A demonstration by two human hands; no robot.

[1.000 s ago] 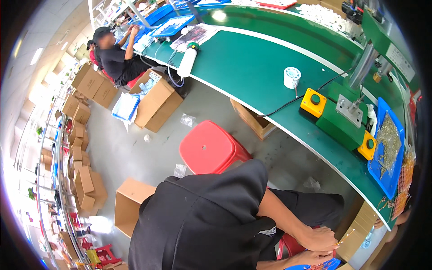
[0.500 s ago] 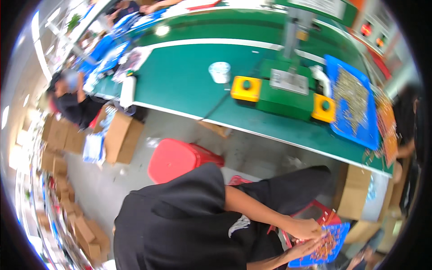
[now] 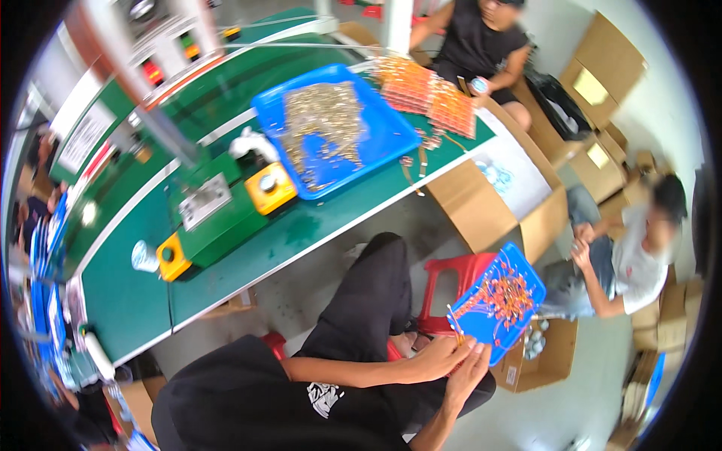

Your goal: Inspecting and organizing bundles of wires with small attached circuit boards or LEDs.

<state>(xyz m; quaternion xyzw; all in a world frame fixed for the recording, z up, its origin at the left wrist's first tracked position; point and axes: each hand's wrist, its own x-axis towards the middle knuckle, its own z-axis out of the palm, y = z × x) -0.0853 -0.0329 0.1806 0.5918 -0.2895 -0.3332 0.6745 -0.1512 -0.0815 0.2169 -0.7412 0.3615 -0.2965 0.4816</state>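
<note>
A small blue tray (image 3: 475, 328) holds a heap of thin orange-and-red pieces (image 3: 505, 297) with wire-like ends. At its near left corner, my left hand (image 3: 440, 356) is closed, with a narrow golden strip (image 3: 457, 328) standing up at its fingertips. My right hand (image 3: 470, 370) is pressed against the left one, its fingers closed beside the tray's edge. What lies between the right fingers is too small and hidden to name. Under the tray is a red stool (image 3: 432, 289).
The green bench (image 3: 301, 229) carries a green press with yellow button boxes (image 3: 269, 188), a large blue tray (image 3: 376, 161) of brass-coloured pieces and orange stacks (image 3: 451, 113). Cardboard boxes (image 3: 474, 203) stand right of it. One co-worker (image 3: 481, 45) sits beyond, another (image 3: 639, 259) at right.
The view has swung to the right, bringing two co-workers and more boxes into sight. My hands have moved from over the pieces in the small tray to its near corner.
</note>
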